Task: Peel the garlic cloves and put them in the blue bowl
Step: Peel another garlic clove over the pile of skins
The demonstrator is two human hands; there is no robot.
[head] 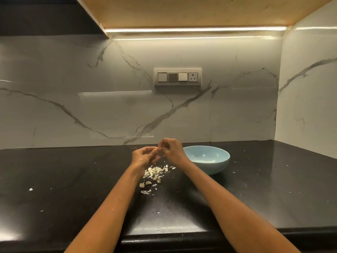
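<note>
Both hands, left hand [144,156] and right hand [171,150], pinched one garlic clove [159,149] above peel pile [155,172]; blue bowl [209,162] just right, right hand overlapping its rim.

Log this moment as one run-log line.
step: peeling | left hand and right hand: pinch garlic clove | blue bowl: right of hands | peel pile: on counter

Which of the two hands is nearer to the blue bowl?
The right hand: it is just beside the blue bowl's left rim. The left hand is farther left, beyond the right hand.
</note>
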